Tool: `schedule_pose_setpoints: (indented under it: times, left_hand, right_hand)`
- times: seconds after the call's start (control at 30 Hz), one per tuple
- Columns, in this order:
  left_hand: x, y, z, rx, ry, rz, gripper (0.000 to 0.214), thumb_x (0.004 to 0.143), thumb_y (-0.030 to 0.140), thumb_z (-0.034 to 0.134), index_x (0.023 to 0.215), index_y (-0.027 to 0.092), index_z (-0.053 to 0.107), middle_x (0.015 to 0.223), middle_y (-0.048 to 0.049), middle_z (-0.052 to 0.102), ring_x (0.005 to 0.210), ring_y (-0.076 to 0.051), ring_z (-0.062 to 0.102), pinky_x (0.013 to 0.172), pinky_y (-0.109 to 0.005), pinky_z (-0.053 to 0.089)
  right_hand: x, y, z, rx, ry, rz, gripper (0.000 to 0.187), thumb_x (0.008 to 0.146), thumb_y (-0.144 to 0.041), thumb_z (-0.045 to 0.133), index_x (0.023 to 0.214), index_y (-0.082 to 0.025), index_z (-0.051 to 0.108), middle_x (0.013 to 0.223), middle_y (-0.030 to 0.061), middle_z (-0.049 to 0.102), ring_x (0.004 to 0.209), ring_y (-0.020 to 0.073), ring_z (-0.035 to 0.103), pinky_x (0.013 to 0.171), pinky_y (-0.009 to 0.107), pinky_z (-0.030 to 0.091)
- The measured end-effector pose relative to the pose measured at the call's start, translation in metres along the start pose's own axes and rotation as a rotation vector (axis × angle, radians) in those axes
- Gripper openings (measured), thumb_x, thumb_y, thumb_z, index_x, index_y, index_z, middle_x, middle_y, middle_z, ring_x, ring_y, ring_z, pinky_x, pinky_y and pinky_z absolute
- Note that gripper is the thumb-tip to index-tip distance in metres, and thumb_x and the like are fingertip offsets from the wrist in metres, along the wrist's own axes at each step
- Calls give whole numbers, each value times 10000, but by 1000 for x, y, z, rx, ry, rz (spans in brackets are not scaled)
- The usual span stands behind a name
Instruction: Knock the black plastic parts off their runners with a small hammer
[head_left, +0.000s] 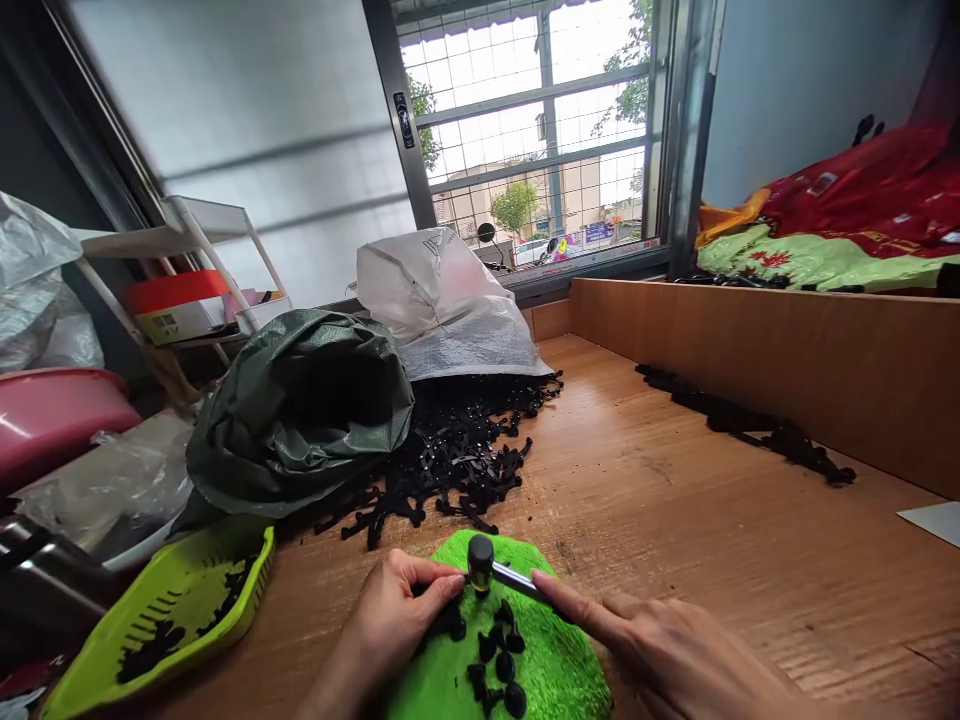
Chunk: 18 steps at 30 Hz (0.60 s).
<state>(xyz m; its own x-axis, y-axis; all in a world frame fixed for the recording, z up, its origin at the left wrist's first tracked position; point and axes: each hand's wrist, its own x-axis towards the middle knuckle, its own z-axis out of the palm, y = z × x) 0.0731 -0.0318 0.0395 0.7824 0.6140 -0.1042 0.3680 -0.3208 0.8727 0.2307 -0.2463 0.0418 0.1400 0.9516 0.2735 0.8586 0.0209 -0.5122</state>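
My right hand (660,640) grips the metal handle of a small black-headed mallet (481,562), its head standing upright over a green fuzzy mat (555,650). My left hand (397,620) pinches a small black rubber-like piece (456,628) at the mat's left side, just beside the mallet head. Several similar black pieces (499,650) lie scattered on the mat, in front of both hands. Whether the mallet head touches anything beneath it is hidden.
A heap of black pieces (450,460) lies on the wooden table (675,520) beside a dark green sack (292,420) and a white woven sack (442,310). A lime-green tray (165,615) sits at left. A wooden board (750,370) runs along the right.
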Motion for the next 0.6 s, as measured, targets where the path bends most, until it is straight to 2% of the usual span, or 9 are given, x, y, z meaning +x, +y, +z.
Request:
schedule_pose_setpoints:
  times: [0.07,0.1,0.2,0.37,0.5,0.6]
  left_hand:
    - [0,1,-1,35,-6,13,290,675,394,626,629,140,759,427,-1,545,442,-95,322,428,-199,192]
    - [0,2,-2,48,-7,21,290,674,397,625,625,143,757,423,4,531,444,-96,316,426,-202,187]
    - [0,3,-4,83,-22,48,297,691,400,611,634,145,752,443,9,512,465,-100,317,430,-205,185]
    - [2,1,-3,27,-11,50,306,665,397,648,505,142,702,409,20,466,445,-89,305,422,-208,181]
    - [-1,-6,-4,-222,55,-7,285,629,414,691,564,137,693,514,1,583,513,-108,458,470,-186,318]
    - [-8,-9,-10,-560,166,-150,274,581,352,752,770,163,691,640,2,660,575,-113,556,512,-179,407]
  right_hand:
    - [0,0,0,-90,-22,27,657,821,-53,319,1400,-356,250,875,29,672,728,217,647,669,307,515]
    - [0,-1,-1,-95,-2,12,643,832,-60,304,1402,-352,248,890,32,667,734,214,644,676,306,510]
    - [3,-3,-3,-35,72,-60,609,864,-91,257,1425,-320,194,1127,56,604,908,225,615,764,320,491]
    - [3,1,5,-101,-54,18,632,844,-75,266,1410,-354,227,936,36,666,782,236,646,672,343,522]
    - [-8,13,7,-54,-41,76,532,923,-188,220,1429,-337,157,1229,47,554,1045,247,559,865,407,467]
    - [-14,19,9,-112,-24,93,528,926,-199,175,1432,-341,124,1312,41,480,1084,263,534,849,452,478]
